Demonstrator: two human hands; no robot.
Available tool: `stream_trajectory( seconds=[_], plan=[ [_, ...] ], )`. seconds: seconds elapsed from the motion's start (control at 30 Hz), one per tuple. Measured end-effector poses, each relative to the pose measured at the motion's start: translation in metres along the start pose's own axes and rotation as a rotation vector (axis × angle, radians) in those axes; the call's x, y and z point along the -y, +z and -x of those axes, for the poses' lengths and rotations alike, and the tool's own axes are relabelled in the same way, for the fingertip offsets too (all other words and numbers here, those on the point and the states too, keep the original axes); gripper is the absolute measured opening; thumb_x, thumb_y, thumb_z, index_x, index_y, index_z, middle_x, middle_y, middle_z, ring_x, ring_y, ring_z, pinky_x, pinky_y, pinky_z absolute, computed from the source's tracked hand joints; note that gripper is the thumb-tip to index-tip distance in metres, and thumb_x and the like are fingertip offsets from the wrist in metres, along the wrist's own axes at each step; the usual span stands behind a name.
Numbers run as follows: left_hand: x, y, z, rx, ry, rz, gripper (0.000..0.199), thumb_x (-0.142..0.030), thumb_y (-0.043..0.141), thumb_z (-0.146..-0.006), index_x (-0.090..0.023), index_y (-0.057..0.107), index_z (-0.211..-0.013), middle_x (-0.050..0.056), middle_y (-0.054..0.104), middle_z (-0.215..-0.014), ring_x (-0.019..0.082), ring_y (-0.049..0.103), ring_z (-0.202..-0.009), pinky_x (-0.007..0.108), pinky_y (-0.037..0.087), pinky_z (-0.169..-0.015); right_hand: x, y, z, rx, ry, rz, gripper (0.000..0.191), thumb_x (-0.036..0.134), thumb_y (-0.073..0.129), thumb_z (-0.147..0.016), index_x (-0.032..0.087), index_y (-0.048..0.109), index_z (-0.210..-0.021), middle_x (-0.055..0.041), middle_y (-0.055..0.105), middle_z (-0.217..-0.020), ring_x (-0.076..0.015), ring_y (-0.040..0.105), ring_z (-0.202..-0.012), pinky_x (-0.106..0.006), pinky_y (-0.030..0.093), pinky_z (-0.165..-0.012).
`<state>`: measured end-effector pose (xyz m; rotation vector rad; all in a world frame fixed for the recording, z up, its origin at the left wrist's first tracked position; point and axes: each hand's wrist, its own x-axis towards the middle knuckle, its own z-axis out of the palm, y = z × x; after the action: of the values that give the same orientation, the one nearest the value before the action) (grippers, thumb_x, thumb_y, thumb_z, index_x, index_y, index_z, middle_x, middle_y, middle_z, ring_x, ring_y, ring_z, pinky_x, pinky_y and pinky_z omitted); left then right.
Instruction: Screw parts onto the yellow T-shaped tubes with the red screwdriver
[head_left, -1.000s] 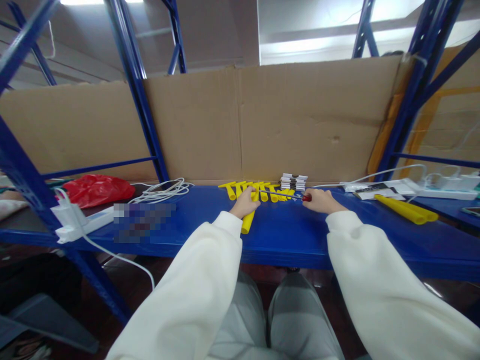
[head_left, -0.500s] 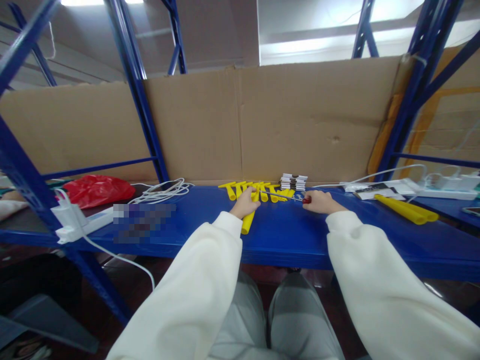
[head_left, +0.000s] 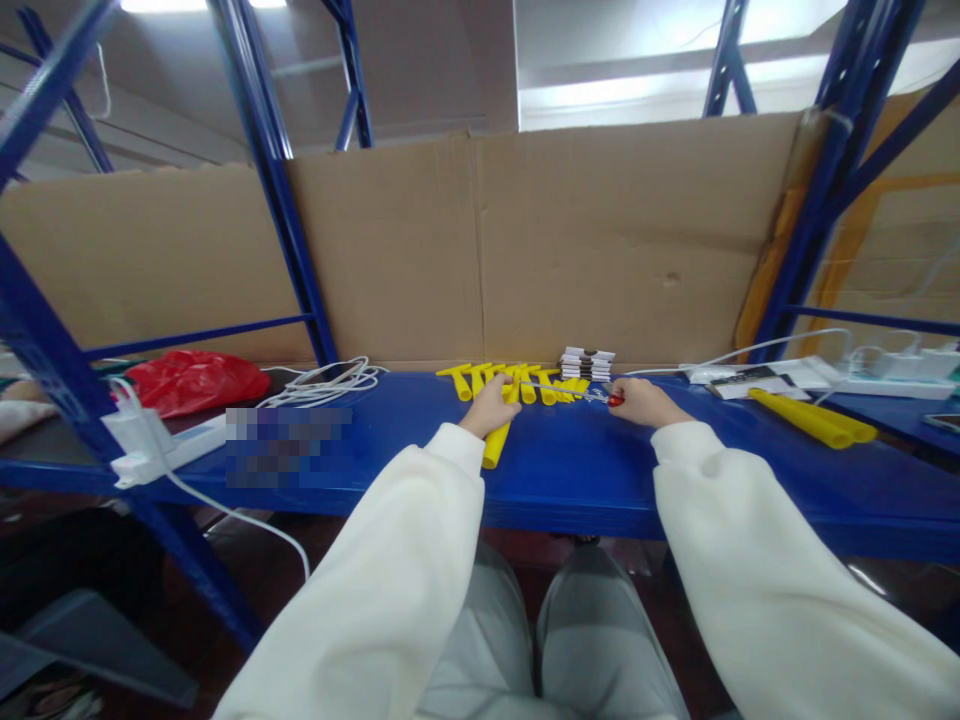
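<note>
"Where's the room to move?"

"Use the white stack (head_left: 587, 364) as the mark. The cardboard panel (head_left: 570, 250) walls off everything behind it. The blue shelf (head_left: 577, 475) runs from it to a straight front edge, with the broadest working space to its right, up to the two yellow tubes (head_left: 810, 420)."

"And the hands?"

"The left hand (head_left: 489, 405), left of the stack, has its fingers wrapped around a yellow piece (head_left: 495, 447), wide end toward the front edge. The right hand (head_left: 643, 402), right of the stack and nearer the person, is curled on a red-handled screwdriver (head_left: 616, 398); its shaft reaches left to the piece. I can't tell whether the tip is seated."

"How would that piece handle?"

"Light, I'd guess, stiff and smooth, apt to twist; best gripped around the body near the narrow end."

"Anything smaller?"

"Silvery bits (head_left: 596, 395) just in front of the stack, easily scattered."
</note>
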<state>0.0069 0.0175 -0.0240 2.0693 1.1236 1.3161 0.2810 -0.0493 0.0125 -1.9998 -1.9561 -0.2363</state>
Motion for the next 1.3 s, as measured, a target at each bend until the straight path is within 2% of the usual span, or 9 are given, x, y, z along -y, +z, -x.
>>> stream_trajectory(
  seconds=[0.13,0.3,0.5,0.6,0.83,0.97,1.07,1.2,1.3],
  plan=[
    [0.001,0.0,-0.001,0.026,-0.021,0.002,0.05,-0.013,0.074,-0.07,-0.014,0.063,-0.118,0.012,0.072,-0.109,0.026,0.066,-0.112,0.04,0.048,-0.104,-0.001,-0.002,0.0,0.034,0.021,0.021,0.004,0.023,0.066,-0.073,0.022,0.064,-0.076,-0.006,0.073,-0.083,-0.0224,0.067,-0.078,-0.027,0.039,-0.06],
    [-0.002,0.0,-0.001,0.006,0.0,-0.001,0.051,-0.016,0.073,-0.071,-0.013,0.062,-0.121,0.013,0.072,-0.111,0.025,0.066,-0.113,0.041,0.048,-0.104,-0.005,-0.003,-0.002,0.108,0.001,-0.001,0.016,0.032,0.076,-0.066,0.024,0.065,-0.075,-0.0034,0.071,-0.081,-0.0233,0.067,-0.079,-0.03,0.044,-0.066],
    [-0.009,-0.001,0.001,-0.022,0.035,-0.04,0.05,-0.013,0.073,-0.071,-0.016,0.064,-0.12,0.01,0.071,-0.114,0.025,0.065,-0.114,0.041,0.049,-0.104,-0.011,0.007,-0.007,0.172,-0.162,-0.171,0.031,0.046,0.082,-0.061,0.023,0.067,-0.075,-0.0014,0.069,-0.075,-0.0213,0.065,-0.075,-0.031,0.047,-0.069],
    [-0.014,-0.003,0.002,-0.018,0.075,-0.06,0.052,-0.013,0.072,-0.071,-0.017,0.065,-0.123,0.01,0.071,-0.117,0.025,0.064,-0.116,0.042,0.048,-0.106,-0.011,0.009,-0.007,0.202,-0.194,-0.246,0.036,0.051,0.083,-0.06,0.022,0.069,-0.076,-0.0023,0.069,-0.077,-0.0218,0.065,-0.078,-0.032,0.049,-0.072],
    [-0.024,-0.002,0.006,0.02,0.086,-0.106,0.056,-0.008,0.069,-0.068,-0.014,0.066,-0.124,0.014,0.066,-0.132,0.028,0.062,-0.12,0.046,0.047,-0.108,-0.004,0.009,-0.005,0.267,-0.213,-0.346,0.022,0.035,0.081,-0.064,0.021,0.069,-0.075,-0.003,0.069,-0.079,-0.0213,0.065,-0.079,-0.031,0.051,-0.074],
    [-0.025,0.0,0.006,0.04,0.143,-0.093,0.057,-0.008,0.068,-0.067,-0.016,0.067,-0.124,0.014,0.063,-0.137,0.029,0.057,-0.128,0.047,0.045,-0.11,0.001,0.014,-0.006,0.278,-0.281,-0.406,0.018,0.034,0.079,-0.068,0.021,0.069,-0.077,-0.0034,0.069,-0.078,-0.0207,0.065,-0.078,-0.031,0.053,-0.073],
    [-0.025,0.001,0.006,0.068,0.184,-0.077,0.06,-0.009,0.067,-0.068,-0.017,0.067,-0.127,0.014,0.06,-0.141,0.03,0.052,-0.135,0.046,0.045,-0.111,0.009,0.018,-0.007,0.237,-0.317,-0.428,0.023,0.032,0.077,-0.073,0.02,0.07,-0.091,-0.0062,0.072,-0.09,-0.021,0.067,-0.084,-0.032,0.054,-0.077],
    [-0.028,0.002,0.006,0.134,0.256,-0.07,0.063,-0.008,0.063,-0.07,-0.016,0.065,-0.132,0.014,0.056,-0.145,0.028,0.049,-0.138,0.043,0.042,-0.114,0.026,0.021,-0.008,0.023,-0.322,-0.4,0.03,0.033,0.072,-0.082,0.02,0.068,-0.109,-0.0113,0.073,-0.108,-0.0243,0.068,-0.097,-0.038,0.053,-0.089],
    [-0.029,0.003,0.005,0.186,0.329,-0.075,0.065,-0.005,0.061,-0.069,-0.02,0.066,-0.132,0.011,0.056,-0.146,0.026,0.047,-0.141,0.043,0.036,-0.118,0.038,0.024,-0.012,-0.102,-0.345,-0.48,0.024,0.032,0.063,-0.089,0.02,0.069,-0.109,-0.0125,0.074,-0.108,-0.0247,0.068,-0.1,-0.041,0.052,-0.094]
  ],
)
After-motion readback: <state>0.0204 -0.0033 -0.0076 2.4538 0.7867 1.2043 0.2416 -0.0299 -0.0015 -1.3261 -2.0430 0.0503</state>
